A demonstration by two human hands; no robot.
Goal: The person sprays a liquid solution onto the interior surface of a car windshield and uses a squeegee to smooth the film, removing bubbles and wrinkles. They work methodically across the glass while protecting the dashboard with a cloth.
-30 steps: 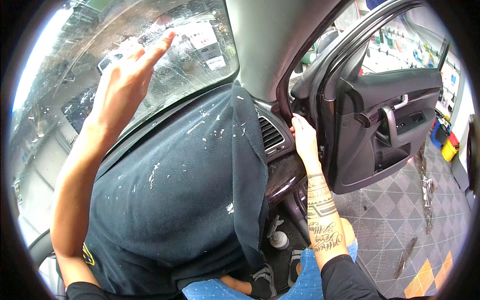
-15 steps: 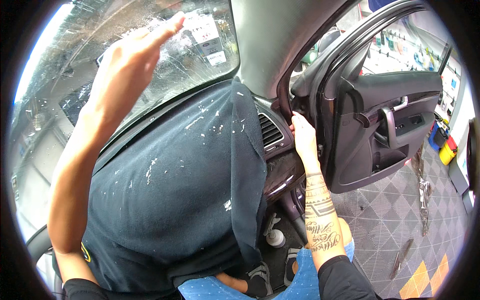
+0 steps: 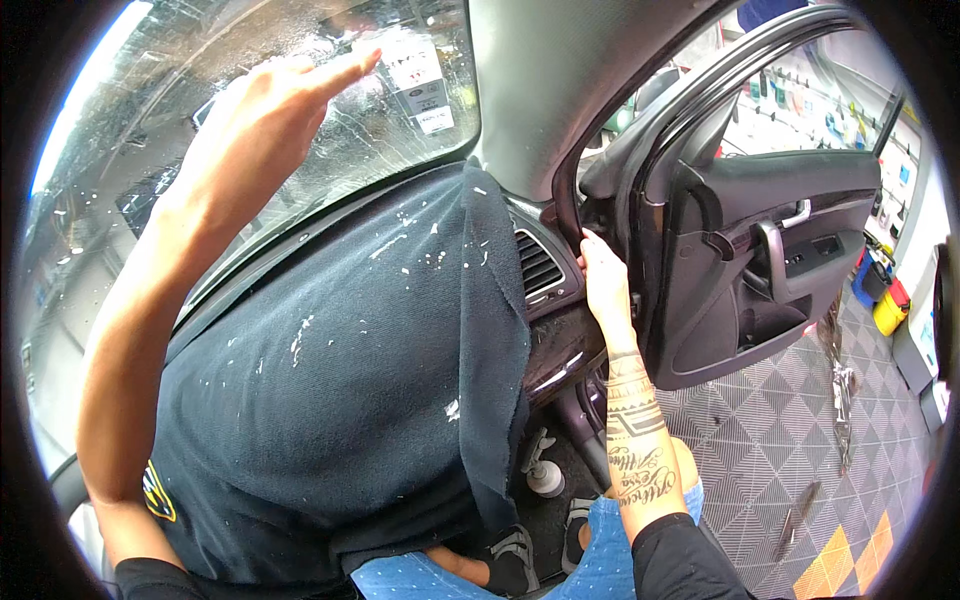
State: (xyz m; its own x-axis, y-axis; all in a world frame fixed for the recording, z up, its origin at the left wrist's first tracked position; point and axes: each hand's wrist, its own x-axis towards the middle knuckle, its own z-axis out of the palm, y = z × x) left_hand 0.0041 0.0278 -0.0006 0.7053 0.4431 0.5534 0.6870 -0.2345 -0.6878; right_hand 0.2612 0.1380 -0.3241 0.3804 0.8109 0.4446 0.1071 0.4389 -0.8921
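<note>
My left hand point(image 3: 262, 120) is raised against the wet windshield point(image 3: 350, 120), one finger stretched toward the white and grey stickers point(image 3: 427, 90) in its upper corner. The other fingers are bent and partly hidden behind the hand. At the dashboard's right end, beside the air vent point(image 3: 540, 262), my right hand point(image 3: 604, 275) is closed on the black door seal point(image 3: 568, 200) at the foot of the pillar. A dark towel point(image 3: 340, 350), specked with white bits, lies over the dashboard between my arms.
The car door point(image 3: 770, 250) stands open at right, over a grey tiled floor point(image 3: 730, 470). A white spray bottle point(image 3: 545, 478) stands in the footwell by my feet. Yellow and blue containers point(image 3: 888, 312) are near the wall, and a crumpled clear strip point(image 3: 843, 400) lies on the floor.
My left hand has shifted slightly right along the glass, its finger now closer to the stickers, while the left elbow moved a little left. The right hand stays on the seal, slightly lower.
</note>
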